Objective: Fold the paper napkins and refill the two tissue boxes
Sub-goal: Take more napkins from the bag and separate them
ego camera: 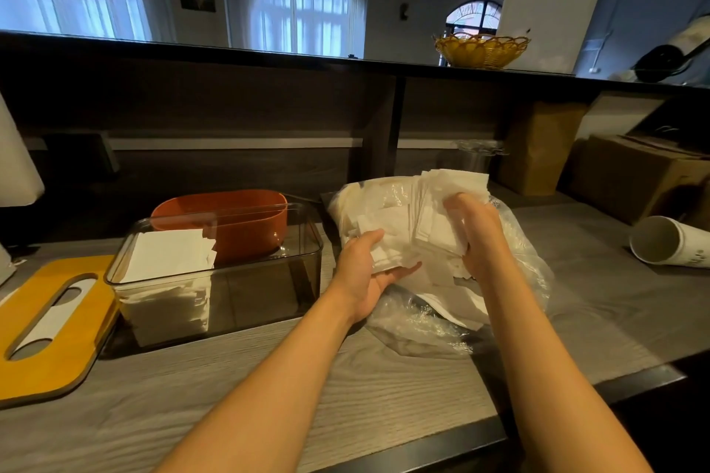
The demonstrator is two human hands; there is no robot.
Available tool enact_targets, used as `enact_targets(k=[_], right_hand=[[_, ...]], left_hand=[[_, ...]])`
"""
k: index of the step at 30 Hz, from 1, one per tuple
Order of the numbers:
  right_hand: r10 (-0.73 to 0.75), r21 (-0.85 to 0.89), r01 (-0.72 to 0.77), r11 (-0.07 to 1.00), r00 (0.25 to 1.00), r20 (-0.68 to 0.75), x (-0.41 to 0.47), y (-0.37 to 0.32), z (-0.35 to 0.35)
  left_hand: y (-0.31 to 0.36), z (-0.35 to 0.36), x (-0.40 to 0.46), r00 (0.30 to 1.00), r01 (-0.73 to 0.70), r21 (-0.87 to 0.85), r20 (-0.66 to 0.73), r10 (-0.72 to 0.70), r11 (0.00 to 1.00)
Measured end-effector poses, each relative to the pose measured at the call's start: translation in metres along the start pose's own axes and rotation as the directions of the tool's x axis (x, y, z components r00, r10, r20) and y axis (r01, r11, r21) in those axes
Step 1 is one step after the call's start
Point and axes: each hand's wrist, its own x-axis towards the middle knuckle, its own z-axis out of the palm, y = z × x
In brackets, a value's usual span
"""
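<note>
A heap of white paper napkins (426,203) lies in a crumpled clear plastic bag (511,265) on the grey counter. My left hand (365,269) holds a small bunch of napkins at the heap's left side, thumb on top. My right hand (476,234) grips into the napkins at the heap's right side. Left of the bag stands a clear tissue box (269,269) with a stack of folded napkins (165,257) in its left half. Behind it sits an orange tissue box (246,219). A yellow wooden lid (50,326) with a slot lies at the far left.
A stack of white paper cups (672,242) lies on its side at the right. Cardboard boxes (630,177) and a brown paper bag (538,146) stand behind it. A yellow wicker basket (480,50) sits on the upper shelf. The counter's dark front edge (442,442) runs below my arms.
</note>
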Motion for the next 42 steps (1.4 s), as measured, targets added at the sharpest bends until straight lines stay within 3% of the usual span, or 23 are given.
enact_targets(k=[3, 7, 12, 16, 20, 30, 35, 42], right_hand=[[-0.037, 0.146, 0.045, 0.988, 0.998, -0.059, 0.000, -0.003, -0.002], [-0.126, 0.258, 0.072, 0.964, 0.972, 0.197, -0.002, -0.005, -0.008], [-0.164, 0.021, 0.175, 0.984, 0.872, 0.461, -0.004, -0.003, -0.010], [-0.048, -0.174, 0.170, 0.970, 0.835, 0.548, -0.006, -0.004, -0.010], [0.059, -0.365, 0.219, 0.905, 0.784, 0.619, -0.011, -0.003, -0.009], [0.080, -0.488, 0.300, 0.820, 0.783, 0.617, -0.012, 0.001, -0.007], [-0.078, -0.437, 0.385, 0.813, 0.816, 0.573, -0.009, 0.003, -0.006], [-0.195, -0.221, 0.292, 0.930, 0.906, 0.377, -0.007, 0.001, -0.002]], left_hand=[[0.000, -0.002, 0.005, 0.993, -0.020, -0.043, -0.114, 0.015, 0.999], [0.001, -0.001, 0.004, 0.985, -0.032, 0.013, -0.170, 0.033, 0.999], [0.004, 0.003, -0.006, 0.997, -0.023, 0.174, -0.073, 0.036, 0.985], [0.005, 0.000, -0.010, 0.999, -0.035, 0.265, 0.043, 0.025, 0.964], [0.007, 0.000, -0.010, 0.998, -0.013, 0.302, 0.064, -0.007, 0.953], [0.008, 0.000, -0.004, 0.995, 0.088, 0.377, 0.014, -0.101, 0.922], [0.006, -0.002, -0.003, 0.999, 0.013, 0.336, -0.039, 0.000, 0.942], [0.005, -0.002, -0.002, 0.992, -0.051, 0.122, -0.108, 0.064, 0.991]])
